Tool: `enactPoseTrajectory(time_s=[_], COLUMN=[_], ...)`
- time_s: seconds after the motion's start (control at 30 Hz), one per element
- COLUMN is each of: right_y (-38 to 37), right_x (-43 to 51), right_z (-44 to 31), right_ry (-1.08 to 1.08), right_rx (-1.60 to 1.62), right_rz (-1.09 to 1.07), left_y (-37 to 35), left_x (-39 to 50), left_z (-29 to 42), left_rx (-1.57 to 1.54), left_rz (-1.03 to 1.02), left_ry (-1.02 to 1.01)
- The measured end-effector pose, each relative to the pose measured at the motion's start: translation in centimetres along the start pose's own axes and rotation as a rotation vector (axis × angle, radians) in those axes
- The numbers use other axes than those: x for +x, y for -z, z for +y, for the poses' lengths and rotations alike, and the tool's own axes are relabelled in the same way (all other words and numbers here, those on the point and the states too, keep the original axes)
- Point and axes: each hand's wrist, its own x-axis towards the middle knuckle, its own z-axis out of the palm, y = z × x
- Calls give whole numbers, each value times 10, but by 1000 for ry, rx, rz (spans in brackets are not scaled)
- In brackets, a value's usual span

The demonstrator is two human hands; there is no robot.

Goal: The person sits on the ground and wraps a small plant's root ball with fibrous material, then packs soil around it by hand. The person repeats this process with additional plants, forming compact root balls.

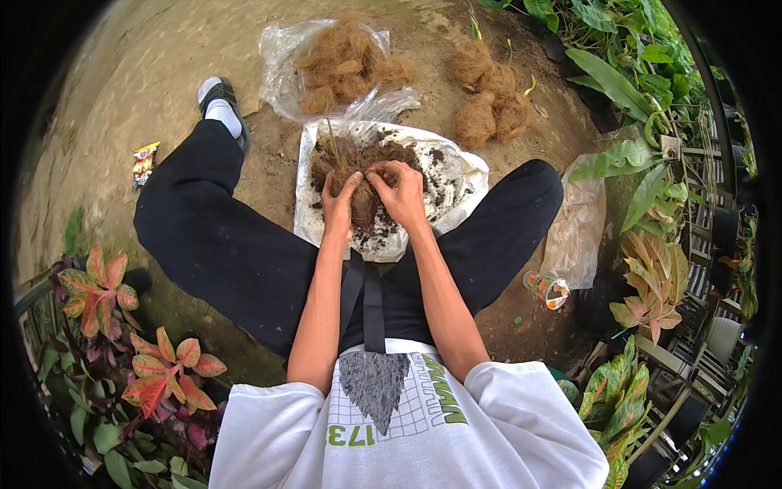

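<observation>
My left hand (338,205) and my right hand (398,191) are both closed around a ball of brown fibre and dark soil (364,205), with thumbs and fingertips close together at its top. A thin stem (332,139) rises at the far side of the ball. Beneath lies a white plastic sack (467,166), strewn with dark crumbly soil and a heap of fibrous potting mix (400,154). Beyond the sack, loose coconut fibre (345,58) sits on a clear plastic bag (278,67). Several fibre-wrapped balls (475,119) rest on the ground at the far right, some with small shoots.
A snack packet (145,164) lies left of my leg. Near my right knee are a crumpled plastic bag (574,226) and a plastic cup (545,290). Potted plants (171,370) stand at lower left; more foliage (650,287) and a slatted rack (672,360) line the right side.
</observation>
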Motion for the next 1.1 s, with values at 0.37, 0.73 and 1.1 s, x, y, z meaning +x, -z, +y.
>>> enactPoseTrajectory(time_s=[0.37,0.73,1.1], right_y=[-1,4,0], right_x=[1,10,3], right_z=[12,65,45], right_ry=[-208,-466,-367], right_rx=[61,363,-13], right_rz=[76,292,211], left_y=[-11,0,0], left_x=[-17,-7,-2], left_z=[11,5,2], left_rx=[49,82,-48], left_rz=[-36,10,-64], left_ry=[-19,-4,46])
